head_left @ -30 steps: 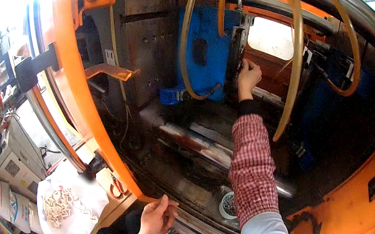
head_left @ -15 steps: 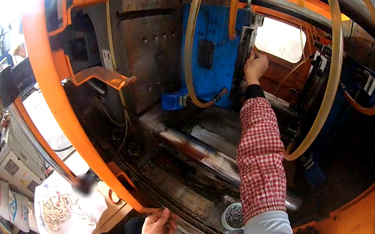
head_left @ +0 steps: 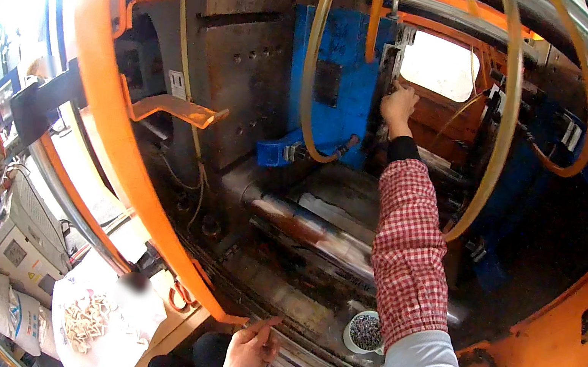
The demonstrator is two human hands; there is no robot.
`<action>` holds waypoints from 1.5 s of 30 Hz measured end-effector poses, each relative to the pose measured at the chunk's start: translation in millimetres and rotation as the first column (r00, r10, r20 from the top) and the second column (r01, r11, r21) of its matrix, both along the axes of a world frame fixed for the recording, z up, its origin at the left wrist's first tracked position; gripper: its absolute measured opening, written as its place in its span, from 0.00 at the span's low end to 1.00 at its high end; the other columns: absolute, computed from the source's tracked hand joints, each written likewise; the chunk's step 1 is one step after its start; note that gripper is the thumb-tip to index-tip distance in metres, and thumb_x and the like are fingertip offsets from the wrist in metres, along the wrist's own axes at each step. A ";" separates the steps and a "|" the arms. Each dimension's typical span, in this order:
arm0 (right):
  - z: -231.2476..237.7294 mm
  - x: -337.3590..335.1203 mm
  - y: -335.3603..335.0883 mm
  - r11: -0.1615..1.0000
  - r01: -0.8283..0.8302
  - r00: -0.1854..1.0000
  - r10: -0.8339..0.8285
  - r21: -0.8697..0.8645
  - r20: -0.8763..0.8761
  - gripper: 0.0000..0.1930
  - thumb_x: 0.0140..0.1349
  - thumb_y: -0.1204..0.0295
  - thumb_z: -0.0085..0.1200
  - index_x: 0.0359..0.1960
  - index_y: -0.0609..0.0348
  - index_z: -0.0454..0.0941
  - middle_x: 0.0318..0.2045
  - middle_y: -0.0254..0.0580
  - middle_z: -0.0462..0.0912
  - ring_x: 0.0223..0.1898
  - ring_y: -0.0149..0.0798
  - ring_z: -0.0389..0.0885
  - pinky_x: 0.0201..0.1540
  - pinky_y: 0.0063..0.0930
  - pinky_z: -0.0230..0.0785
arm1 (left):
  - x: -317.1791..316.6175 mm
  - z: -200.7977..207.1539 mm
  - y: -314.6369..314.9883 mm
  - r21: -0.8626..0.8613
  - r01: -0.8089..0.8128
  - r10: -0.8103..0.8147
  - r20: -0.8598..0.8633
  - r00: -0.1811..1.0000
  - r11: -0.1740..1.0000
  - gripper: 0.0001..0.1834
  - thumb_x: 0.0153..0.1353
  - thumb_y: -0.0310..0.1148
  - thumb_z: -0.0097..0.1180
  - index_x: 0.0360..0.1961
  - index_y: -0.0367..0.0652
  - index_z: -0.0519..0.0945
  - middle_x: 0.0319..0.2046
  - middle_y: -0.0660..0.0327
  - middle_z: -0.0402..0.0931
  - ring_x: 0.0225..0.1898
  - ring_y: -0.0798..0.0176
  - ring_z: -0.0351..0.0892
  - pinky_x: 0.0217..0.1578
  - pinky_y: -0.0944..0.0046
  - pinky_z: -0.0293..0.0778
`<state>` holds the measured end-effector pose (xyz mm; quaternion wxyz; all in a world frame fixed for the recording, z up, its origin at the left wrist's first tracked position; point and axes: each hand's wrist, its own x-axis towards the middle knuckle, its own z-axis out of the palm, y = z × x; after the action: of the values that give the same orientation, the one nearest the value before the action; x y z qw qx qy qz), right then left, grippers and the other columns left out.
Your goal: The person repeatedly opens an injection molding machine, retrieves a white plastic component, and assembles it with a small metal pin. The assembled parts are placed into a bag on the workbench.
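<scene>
My right hand (head_left: 398, 109) reaches deep into the machine, at the inner edge of a blue mould block (head_left: 351, 116). Its fingers are drawn together against the mould face; whatever they pinch is too small to see. Low in the view, my left hand (head_left: 247, 354) is beside the bottom end of the orange door frame (head_left: 175, 280). Its thumb and fingers are bent together, the index finger reaching forward, and anything inside is hidden. Below my right forearm stands a white cup (head_left: 346, 338) full of small dark and silvery metal pieces.
Clear yellowish hoses (head_left: 505, 125) hang in loops around my right arm. A thick steel bar (head_left: 309, 232) crosses below it. An orange bracket (head_left: 182, 110) juts out at the left. Outside the frame, pale small parts (head_left: 83, 323) lie on a white sheet. Another blue block (head_left: 530, 198) stands right.
The view has shifted slightly, so the door frame shows farther right. My right hand stays at the mould face. My left index finger now stretches farther forward.
</scene>
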<state>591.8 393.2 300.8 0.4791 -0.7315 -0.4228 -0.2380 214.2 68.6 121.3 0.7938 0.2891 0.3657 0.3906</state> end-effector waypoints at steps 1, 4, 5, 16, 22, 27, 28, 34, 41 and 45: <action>3.1 7.3 -10.7 1.000 -0.022 1.000 0.022 -0.003 -0.022 0.18 0.49 0.75 0.50 0.44 0.58 0.78 0.50 0.49 0.69 0.53 0.56 0.63 0.53 0.46 0.62 | 2.4 0.5 -0.5 0.019 0.039 -0.039 0.013 0.999 0.999 0.19 0.69 0.33 0.37 0.54 0.30 0.65 0.27 0.61 0.71 0.24 0.70 0.68 0.24 0.73 0.62; 6.3 -4.3 -49.6 0.988 0.032 0.999 -0.030 0.148 -0.017 0.14 0.51 0.75 0.50 0.40 0.58 0.79 0.46 0.51 0.72 0.52 0.55 0.66 0.53 0.44 0.62 | 6.4 5.7 -3.0 0.096 0.083 -0.086 0.026 0.996 0.992 0.15 0.68 0.33 0.38 0.49 0.32 0.68 0.29 0.57 0.76 0.26 0.66 0.73 0.25 0.72 0.67; 5.4 -19.9 -70.6 0.973 0.068 0.998 -0.069 0.222 -0.006 0.12 0.52 0.76 0.49 0.39 0.59 0.79 0.44 0.53 0.74 0.52 0.54 0.67 0.53 0.43 0.61 | 6.4 6.5 -2.2 0.133 0.069 -0.069 -0.001 0.998 0.989 0.14 0.68 0.34 0.39 0.46 0.33 0.68 0.28 0.57 0.76 0.24 0.66 0.73 0.24 0.71 0.67; -80.7 -227.9 -313.7 0.183 -0.919 0.234 0.966 -0.349 -0.109 0.12 0.46 0.69 0.63 0.31 0.63 0.81 0.29 0.46 0.81 0.33 0.43 0.80 0.35 0.32 0.72 | -3.9 47.5 -5.8 0.089 -0.191 0.174 0.165 0.971 0.978 0.13 0.68 0.39 0.41 0.34 0.41 0.72 0.19 0.64 0.69 0.17 0.71 0.66 0.15 0.77 0.60; -85.7 -222.0 -313.2 0.079 -0.964 0.144 0.958 -0.253 -0.249 0.10 0.49 0.69 0.62 0.31 0.63 0.81 0.27 0.46 0.82 0.28 0.42 0.82 0.32 0.27 0.73 | -10.0 41.9 -8.6 0.133 -0.105 0.073 0.224 0.972 0.986 0.14 0.67 0.41 0.43 0.31 0.41 0.71 0.17 0.65 0.66 0.13 0.71 0.61 0.14 0.74 0.57; -82.7 -214.4 -307.5 -0.004 -0.952 0.076 0.965 -0.306 -0.250 0.09 0.50 0.71 0.61 0.32 0.62 0.81 0.28 0.45 0.82 0.30 0.41 0.82 0.33 0.28 0.73 | -11.1 45.6 -5.4 0.177 -0.087 0.065 0.129 0.990 0.980 0.15 0.66 0.41 0.46 0.31 0.39 0.73 0.21 0.62 0.74 0.15 0.71 0.68 0.15 0.75 0.63; -80.5 -213.5 -306.8 0.006 -0.942 0.085 0.972 -0.336 -0.219 0.09 0.51 0.71 0.60 0.32 0.62 0.81 0.29 0.45 0.82 0.31 0.41 0.82 0.33 0.28 0.73 | -9.2 47.1 -4.9 0.175 -0.092 0.072 0.119 0.990 0.980 0.17 0.66 0.42 0.45 0.33 0.38 0.74 0.23 0.60 0.75 0.16 0.71 0.70 0.16 0.74 0.65; -50.9 -169.7 -244.9 0.634 -0.745 0.648 0.761 0.208 -0.001 0.06 0.57 0.77 0.51 0.31 0.63 0.81 0.30 0.49 0.82 0.32 0.42 0.81 0.35 0.31 0.72 | -8.2 58.6 -3.4 0.344 -0.157 0.160 0.018 0.987 0.926 0.25 0.69 0.46 0.34 0.41 0.32 0.74 0.25 0.55 0.77 0.18 0.65 0.72 0.17 0.68 0.66; 17.3 -53.2 -92.8 0.768 -0.116 0.941 0.289 0.630 -0.178 0.11 0.56 0.69 0.57 0.37 0.64 0.81 0.34 0.50 0.83 0.37 0.46 0.81 0.44 0.35 0.69 | -40.8 32.1 -13.6 0.335 0.028 0.046 -0.209 0.977 0.942 0.19 0.67 0.39 0.41 0.39 0.30 0.74 0.31 0.53 0.77 0.28 0.59 0.77 0.29 0.63 0.73; 36.3 5.3 -21.5 0.755 -0.040 0.928 0.271 0.654 -0.256 0.10 0.54 0.69 0.58 0.34 0.62 0.83 0.33 0.51 0.83 0.36 0.46 0.81 0.42 0.36 0.70 | -48.7 -0.3 -18.8 0.436 -0.048 0.141 -0.183 0.973 0.899 0.20 0.68 0.41 0.40 0.39 0.33 0.76 0.24 0.60 0.77 0.20 0.70 0.74 0.21 0.74 0.69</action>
<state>597.0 371.6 337.1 0.7816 -0.5161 -0.2890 -0.1979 165.4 49.9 120.9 0.6477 0.4778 0.3664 0.4668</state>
